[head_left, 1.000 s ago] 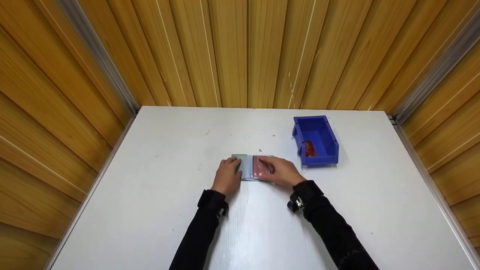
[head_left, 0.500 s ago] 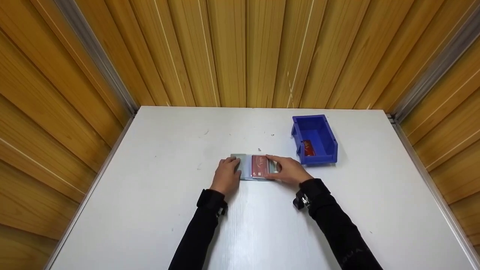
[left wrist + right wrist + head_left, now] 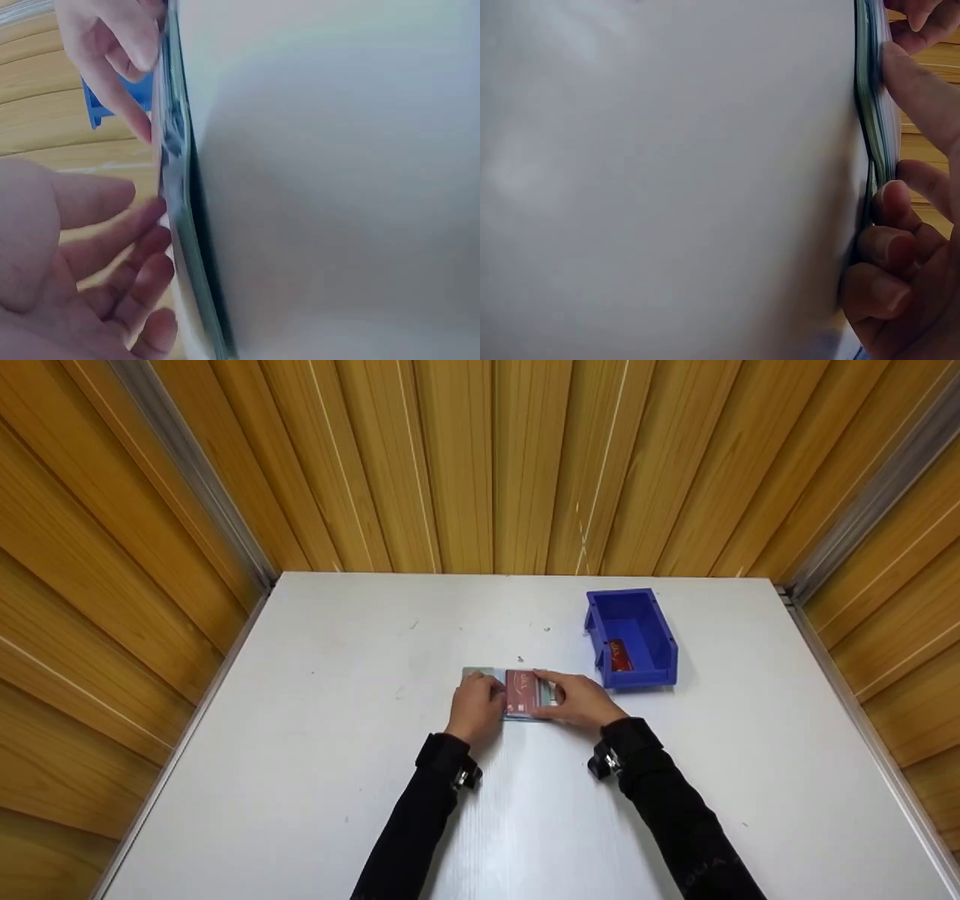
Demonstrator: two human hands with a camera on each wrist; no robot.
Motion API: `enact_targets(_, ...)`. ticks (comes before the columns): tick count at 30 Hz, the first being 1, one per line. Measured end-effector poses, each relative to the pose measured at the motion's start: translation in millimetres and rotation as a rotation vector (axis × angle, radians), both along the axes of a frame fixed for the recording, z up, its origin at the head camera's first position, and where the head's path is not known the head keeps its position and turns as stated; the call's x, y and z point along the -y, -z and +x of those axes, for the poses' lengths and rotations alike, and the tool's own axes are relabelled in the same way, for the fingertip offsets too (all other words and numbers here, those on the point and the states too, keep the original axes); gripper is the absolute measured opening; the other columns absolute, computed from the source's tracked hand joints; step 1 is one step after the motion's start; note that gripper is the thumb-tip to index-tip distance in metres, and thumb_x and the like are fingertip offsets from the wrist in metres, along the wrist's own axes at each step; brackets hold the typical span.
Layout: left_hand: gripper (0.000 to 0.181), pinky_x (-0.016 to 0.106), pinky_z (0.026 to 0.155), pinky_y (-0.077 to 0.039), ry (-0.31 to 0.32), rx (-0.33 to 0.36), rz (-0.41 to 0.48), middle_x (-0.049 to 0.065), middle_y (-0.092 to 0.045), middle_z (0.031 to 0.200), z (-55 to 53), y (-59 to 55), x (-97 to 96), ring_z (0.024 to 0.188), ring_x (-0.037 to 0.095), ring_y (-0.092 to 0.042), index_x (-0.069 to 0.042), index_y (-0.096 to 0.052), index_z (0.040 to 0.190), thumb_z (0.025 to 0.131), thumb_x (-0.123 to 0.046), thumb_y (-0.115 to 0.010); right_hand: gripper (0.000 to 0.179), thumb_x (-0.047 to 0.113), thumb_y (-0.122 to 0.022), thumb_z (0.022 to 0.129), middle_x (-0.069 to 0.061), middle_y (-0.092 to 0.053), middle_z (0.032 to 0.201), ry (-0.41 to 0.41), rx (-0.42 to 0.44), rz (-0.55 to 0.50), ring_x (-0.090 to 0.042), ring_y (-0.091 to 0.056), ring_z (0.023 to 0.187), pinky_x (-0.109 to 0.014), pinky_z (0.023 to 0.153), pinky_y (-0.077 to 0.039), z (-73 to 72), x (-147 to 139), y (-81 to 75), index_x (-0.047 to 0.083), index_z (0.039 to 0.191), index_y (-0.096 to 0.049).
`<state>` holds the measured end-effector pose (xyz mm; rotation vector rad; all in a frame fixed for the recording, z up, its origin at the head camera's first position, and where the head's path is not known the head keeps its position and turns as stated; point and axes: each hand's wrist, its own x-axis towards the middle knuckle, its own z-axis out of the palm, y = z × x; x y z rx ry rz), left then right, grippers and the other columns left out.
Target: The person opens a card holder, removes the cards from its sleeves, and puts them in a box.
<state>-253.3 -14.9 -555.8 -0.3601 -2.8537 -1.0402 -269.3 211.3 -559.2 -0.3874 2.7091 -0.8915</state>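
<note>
A card holder (image 3: 549,691) with pale green and clear pages lies open on the white table. Over its right page is a red card (image 3: 519,694) with white lettering. My right hand (image 3: 586,705) holds this card at its right part, index finger at the far edge and thumb at the near edge. My left hand (image 3: 474,709) rests over the left page, fingertips right at the red card's left edge. In the left wrist view, its fingers (image 3: 154,274) are loosely bent against the layered pages (image 3: 187,217), with the thumb apart from them.
Behind and right of my right hand stands a blue bin (image 3: 637,679), with another red card (image 3: 620,655) inside. Wood-patterned walls (image 3: 517,472) enclose the white table (image 3: 337,720) at the back and sides.
My right hand has shifted right along the red card, uncovering more of its face, then stayed there. My left hand has moved right from the holder's left edge to the card's left edge.
</note>
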Motion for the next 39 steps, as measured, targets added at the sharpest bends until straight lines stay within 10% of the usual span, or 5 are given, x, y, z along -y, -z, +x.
enact_targets(7,0.032,0.045,0.077,-0.055,-0.086,0.124,-0.008,0.018,-0.070,0.085,-10.5,-3.8,-15.6,0.084,0.033,-0.066,0.002,-0.072,0.076,0.099,-0.020,-0.063,0.085,0.048,-0.085,0.083,0.000,-0.053,0.081,-0.017,-0.028,0.007,-0.016,-0.048,0.075,-0.032,0.070,-0.038,-0.4,-3,1.9,0.021,0.155,-0.050)
enact_targets(13,0.031,0.048,0.081,-0.054,-0.117,0.110,-0.093,0.019,-0.072,0.089,-14.5,3.0,-19.4,0.090,0.038,-0.068,0.000,-0.075,0.084,0.101,-0.023,-0.062,0.084,0.050,-0.084,0.084,-0.012,-0.066,0.099,-0.057,-0.046,0.019,-0.020,-0.055,0.089,-0.039,0.084,-0.046,-1.1,-2,3.0,0.022,0.156,-0.049)
enact_targets(23,0.024,0.050,0.081,-0.052,-0.105,0.042,-0.108,0.019,-0.071,0.089,-14.1,9.0,-18.7,0.091,0.039,-0.067,-0.002,-0.076,0.088,0.099,-0.019,-0.063,0.083,0.044,-0.084,0.085,0.003,-0.048,0.076,-0.102,-0.050,0.025,-0.015,-0.046,0.073,-0.032,0.070,-0.039,-4.5,-1,-2.8,0.018,0.155,-0.049)
enact_targets(39,0.025,0.043,0.075,-0.049,-0.098,0.111,0.079,0.009,-0.059,0.078,-9.2,6.1,8.3,0.080,0.025,-0.056,0.000,-0.068,0.082,0.103,-0.010,-0.057,0.083,0.047,-0.083,0.085,0.000,-0.051,0.080,-0.110,-0.041,0.022,-0.014,-0.046,0.073,-0.032,0.072,-0.040,-3.7,0,-1.0,0.018,0.155,-0.049)
